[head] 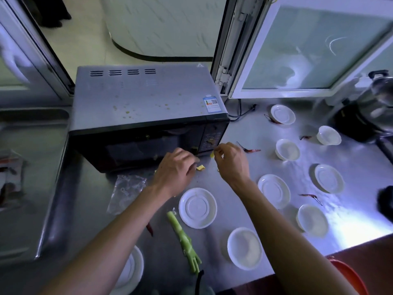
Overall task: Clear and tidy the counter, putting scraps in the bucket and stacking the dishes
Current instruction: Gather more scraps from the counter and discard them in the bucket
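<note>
The right hand point(230, 161) hovers with fingers curled, thumb and forefinger pinching a small yellow scrap point(211, 154), apparently lifted for the bucket. The left hand point(176, 170) rests beside it, fingers bent toward another yellow scrap point(200, 167) just off its fingertips; whether it grips anything cannot be told. Both work against the microwave point(146, 116) front. Nearer the person lie a green stalk point(184, 238) and scattered white dishes point(197, 207) on the tabletop point(350, 209); the orange bucket point(348, 275) sits well behind the right hand.

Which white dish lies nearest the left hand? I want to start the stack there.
The flat plate just below the left hand, beside the green stalk. Every other dish sits farther right or at the near edge.
</note>
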A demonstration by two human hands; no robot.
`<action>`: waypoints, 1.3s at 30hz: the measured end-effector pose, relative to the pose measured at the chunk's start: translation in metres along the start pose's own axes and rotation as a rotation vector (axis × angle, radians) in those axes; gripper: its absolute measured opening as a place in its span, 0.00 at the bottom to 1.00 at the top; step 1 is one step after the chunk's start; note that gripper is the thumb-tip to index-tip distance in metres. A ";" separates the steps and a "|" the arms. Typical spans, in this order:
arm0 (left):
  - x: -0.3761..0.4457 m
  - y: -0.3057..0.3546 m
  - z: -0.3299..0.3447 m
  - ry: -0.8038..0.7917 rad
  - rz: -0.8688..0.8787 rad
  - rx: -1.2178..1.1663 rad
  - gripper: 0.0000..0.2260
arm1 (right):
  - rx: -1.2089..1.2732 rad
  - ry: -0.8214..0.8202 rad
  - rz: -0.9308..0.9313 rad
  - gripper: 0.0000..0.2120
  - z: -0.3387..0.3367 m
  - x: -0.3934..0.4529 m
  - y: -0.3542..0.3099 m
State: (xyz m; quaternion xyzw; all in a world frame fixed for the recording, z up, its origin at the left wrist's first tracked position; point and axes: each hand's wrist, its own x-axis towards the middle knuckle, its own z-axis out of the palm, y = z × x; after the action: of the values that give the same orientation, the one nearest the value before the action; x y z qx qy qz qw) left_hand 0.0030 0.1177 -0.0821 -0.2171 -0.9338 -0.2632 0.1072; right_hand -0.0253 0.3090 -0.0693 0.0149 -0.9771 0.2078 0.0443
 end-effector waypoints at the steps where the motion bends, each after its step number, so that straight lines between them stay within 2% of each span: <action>1: -0.002 -0.001 0.006 -0.022 -0.015 -0.012 0.08 | 0.002 -0.002 0.009 0.09 0.001 -0.003 0.003; 11: -0.011 -0.017 0.069 -0.172 -0.099 -0.063 0.10 | -0.010 -0.103 0.114 0.08 0.030 -0.027 0.044; 23: 0.012 -0.023 0.119 -0.298 -0.205 0.060 0.13 | 0.032 -0.174 0.175 0.08 0.069 -0.031 0.086; 26: 0.019 -0.025 0.133 -0.320 -0.238 0.084 0.16 | 0.043 -0.222 0.211 0.07 0.078 -0.029 0.094; 31: 0.029 -0.032 0.154 -0.355 -0.321 0.151 0.15 | 0.067 -0.258 0.240 0.08 0.092 -0.027 0.106; 39: 0.030 -0.037 0.175 -0.365 -0.309 0.215 0.16 | 0.103 -0.266 0.249 0.08 0.104 -0.027 0.113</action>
State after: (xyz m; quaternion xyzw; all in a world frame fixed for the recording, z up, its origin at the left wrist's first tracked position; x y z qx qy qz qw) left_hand -0.0562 0.1939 -0.2360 -0.1033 -0.9824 -0.1323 -0.0821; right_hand -0.0120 0.3702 -0.2119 -0.0763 -0.9567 0.2576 -0.1121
